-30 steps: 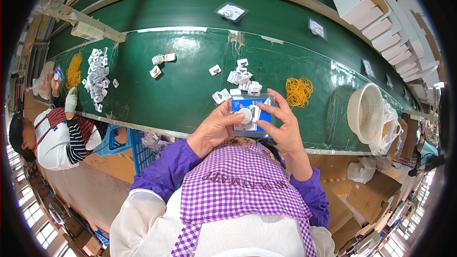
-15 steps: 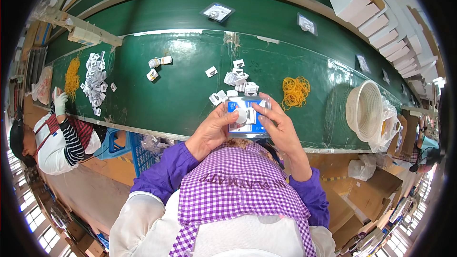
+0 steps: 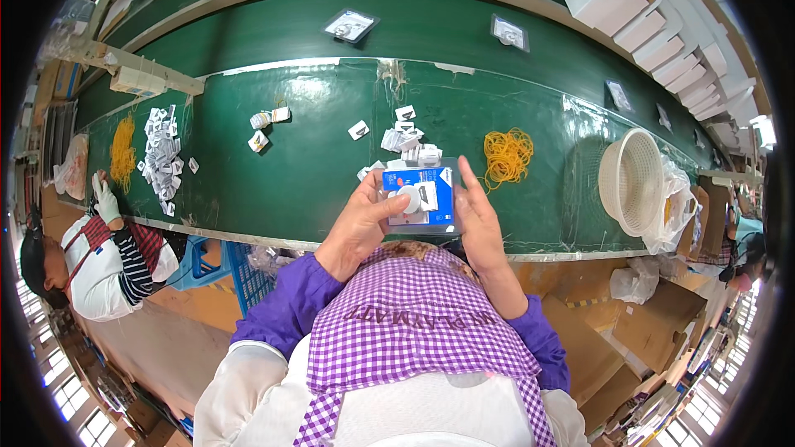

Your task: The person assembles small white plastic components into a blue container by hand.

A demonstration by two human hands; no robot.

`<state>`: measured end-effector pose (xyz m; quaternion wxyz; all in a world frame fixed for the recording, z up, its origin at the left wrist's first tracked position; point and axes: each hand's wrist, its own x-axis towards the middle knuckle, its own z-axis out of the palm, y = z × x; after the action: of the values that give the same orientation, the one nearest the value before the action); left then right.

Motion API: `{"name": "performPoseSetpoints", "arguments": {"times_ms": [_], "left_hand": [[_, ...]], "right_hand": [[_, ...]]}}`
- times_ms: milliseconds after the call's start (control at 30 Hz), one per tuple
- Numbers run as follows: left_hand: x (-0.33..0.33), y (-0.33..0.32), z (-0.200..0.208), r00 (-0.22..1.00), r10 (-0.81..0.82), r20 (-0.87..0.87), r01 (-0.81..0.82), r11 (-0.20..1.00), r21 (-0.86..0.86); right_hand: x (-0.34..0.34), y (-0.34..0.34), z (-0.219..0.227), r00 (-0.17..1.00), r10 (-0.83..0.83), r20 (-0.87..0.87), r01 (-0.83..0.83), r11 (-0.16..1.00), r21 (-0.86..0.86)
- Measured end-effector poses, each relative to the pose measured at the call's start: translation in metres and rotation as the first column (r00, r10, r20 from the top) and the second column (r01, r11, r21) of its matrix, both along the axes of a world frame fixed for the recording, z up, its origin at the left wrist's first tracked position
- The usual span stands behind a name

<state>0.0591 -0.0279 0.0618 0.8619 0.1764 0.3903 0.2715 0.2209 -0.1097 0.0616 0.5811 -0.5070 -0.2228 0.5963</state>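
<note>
My left hand (image 3: 361, 217) grips a flat clear-plastic blister pack (image 3: 442, 192) by its left side, thumb across the front. The pack has a blue-and-white card with a round white piece and a small pale piece showing. My right hand (image 3: 482, 228) stands beside the pack's right edge with fingers stretched upward; whether its palm touches the edge I cannot tell. Just beyond the pack lies a small heap of white printed folded cards (image 3: 406, 141). A tangle of yellow rubber bands (image 3: 508, 156) sits to its right.
A white plastic basket (image 3: 611, 186) stands at the right beside a clear bag (image 3: 669, 223). Farther left are banded white bundles (image 3: 260, 121), a larger card pile (image 3: 161, 149) and more bands (image 3: 122, 153). Packs (image 3: 350, 26) lie on the green belt beyond. A gloved co-worker (image 3: 108, 265) sits left.
My right fingers have come off the pack's front and stretched out beside it. The pack has shifted slightly left in my left hand. Packs on the belt have moved left.
</note>
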Motion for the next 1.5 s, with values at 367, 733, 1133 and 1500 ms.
{"name": "performPoseSetpoints", "arguments": {"times_ms": [367,733,1133,1500], "left_hand": [[-0.001,0.002,0.003,0.996,-0.083,-0.025,0.085,0.994,0.075],[-0.019,-0.002,-0.031,0.982,-0.020,-0.189,0.014,0.999,-0.029],[-0.014,-0.010,-0.025,0.992,-0.065,-0.112,0.061,0.997,-0.037],[-0.015,-0.007,-0.024,0.991,-0.114,-0.063,0.112,0.993,-0.046]], "right_hand": [[0.005,-0.004,-0.006,0.996,0.000,0.094,0.011,0.993,-0.121],[0.064,-0.011,-0.107,0.557,-0.278,0.783,0.518,0.853,-0.066],[0.084,-0.007,-0.129,0.402,-0.213,0.890,0.659,0.742,-0.120],[0.104,-0.008,-0.095,0.841,-0.394,0.371,0.497,0.833,-0.242]]}}
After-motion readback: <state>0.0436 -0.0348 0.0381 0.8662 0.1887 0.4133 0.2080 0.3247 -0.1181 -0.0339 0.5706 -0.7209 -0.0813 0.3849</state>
